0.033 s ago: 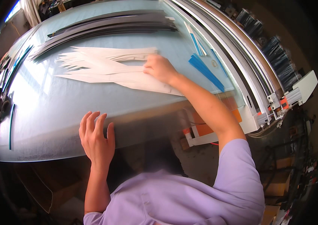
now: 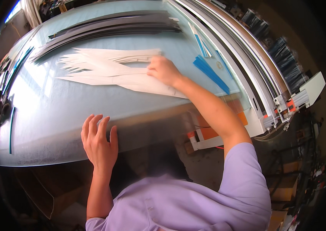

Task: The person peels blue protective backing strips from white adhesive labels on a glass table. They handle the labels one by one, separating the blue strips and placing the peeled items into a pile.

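White sheets partly behind right fingers

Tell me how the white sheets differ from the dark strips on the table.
Colour: the white sheets are pale; the dark strips are grey to black.
Arrangement: the white sheets splay into points at the left; the dark strips lie in long, narrow bundles.
Handling: the right hand is curled at the white sheets; neither hand touches the dark strips.
Both lie on the glossy table.
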`<move>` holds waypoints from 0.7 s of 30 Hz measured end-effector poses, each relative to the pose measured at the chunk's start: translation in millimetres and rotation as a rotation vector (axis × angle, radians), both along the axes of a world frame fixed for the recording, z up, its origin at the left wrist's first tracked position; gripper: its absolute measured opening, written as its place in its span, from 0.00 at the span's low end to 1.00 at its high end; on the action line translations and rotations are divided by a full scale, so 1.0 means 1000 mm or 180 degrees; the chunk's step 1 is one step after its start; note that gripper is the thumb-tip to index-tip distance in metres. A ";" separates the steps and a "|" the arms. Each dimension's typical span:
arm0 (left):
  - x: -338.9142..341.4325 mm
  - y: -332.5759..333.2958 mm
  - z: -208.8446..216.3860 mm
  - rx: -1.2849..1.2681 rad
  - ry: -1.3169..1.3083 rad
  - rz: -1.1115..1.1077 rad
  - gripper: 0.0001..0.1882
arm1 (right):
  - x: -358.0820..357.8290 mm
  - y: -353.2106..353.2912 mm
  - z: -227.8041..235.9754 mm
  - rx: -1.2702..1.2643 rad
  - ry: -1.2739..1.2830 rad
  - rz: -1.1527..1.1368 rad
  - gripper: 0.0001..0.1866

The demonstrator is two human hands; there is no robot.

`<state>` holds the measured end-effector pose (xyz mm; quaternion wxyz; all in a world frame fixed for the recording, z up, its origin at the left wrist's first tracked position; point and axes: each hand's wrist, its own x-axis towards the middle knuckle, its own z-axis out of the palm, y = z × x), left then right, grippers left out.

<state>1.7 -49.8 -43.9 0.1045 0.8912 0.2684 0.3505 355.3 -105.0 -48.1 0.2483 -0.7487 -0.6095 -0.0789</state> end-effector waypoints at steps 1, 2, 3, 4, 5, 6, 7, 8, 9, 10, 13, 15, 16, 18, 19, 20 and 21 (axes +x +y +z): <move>-0.001 0.000 0.000 0.0009 0.0007 0.0007 0.13 | 0.000 0.000 0.001 -0.0017 0.0085 -0.0061 0.11; -0.003 0.001 -0.001 0.0017 0.0006 0.0018 0.13 | -0.004 0.002 0.002 -0.0034 0.0188 -0.0095 0.11; -0.003 0.001 -0.003 0.0023 0.0004 0.0032 0.13 | -0.008 0.004 0.003 -0.0054 0.0290 -0.0125 0.11; -0.003 0.002 -0.005 0.0029 0.0003 0.0052 0.14 | -0.010 0.003 0.004 -0.0032 0.0239 -0.0109 0.11; -0.003 0.002 -0.006 0.0050 -0.0003 0.0034 0.14 | -0.010 0.001 0.005 -0.0011 0.0196 -0.0073 0.10; -0.003 0.003 -0.006 0.0074 -0.0005 0.0018 0.15 | -0.011 -0.001 0.005 0.0014 0.0157 -0.0035 0.10; -0.003 0.003 -0.006 0.0098 -0.0006 0.0005 0.15 | -0.013 -0.001 0.006 0.0015 0.0270 -0.0069 0.09; -0.003 0.003 -0.006 0.0098 -0.0003 0.0022 0.16 | -0.013 -0.002 0.008 0.0012 0.0371 -0.0113 0.08; -0.004 0.003 -0.006 0.0076 0.0005 0.0034 0.16 | -0.013 -0.001 0.009 0.0009 0.0472 -0.0156 0.07; -0.005 0.003 -0.007 0.0055 0.0014 0.0046 0.16 | -0.013 0.000 0.009 0.0066 0.0519 -0.0164 0.06; -0.005 0.003 -0.004 0.0043 0.0039 0.0056 0.15 | -0.020 0.000 0.017 -0.0293 0.1114 -0.0289 0.08; -0.001 0.003 -0.005 0.0055 0.0042 -0.0002 0.15 | -0.012 0.001 0.008 0.0181 0.0853 -0.0073 0.06; -0.001 0.003 -0.003 0.0055 0.0060 0.0020 0.15 | -0.007 0.000 0.004 0.0419 0.0719 0.0021 0.06; 0.001 0.002 -0.002 0.0036 0.0074 -0.0009 0.14 | -0.002 0.008 0.004 0.0333 0.0636 0.0193 0.05; 0.000 0.002 -0.004 0.0089 0.0119 0.0047 0.14 | 0.001 0.011 0.005 0.0283 0.0587 0.0253 0.04; -0.001 0.002 -0.004 0.0079 0.0117 0.0076 0.14 | 0.005 0.013 0.006 0.0394 0.0639 0.0059 0.04; -0.003 0.002 -0.002 0.0082 0.0120 0.0111 0.14 | 0.009 0.017 0.008 0.0520 0.0693 -0.0126 0.05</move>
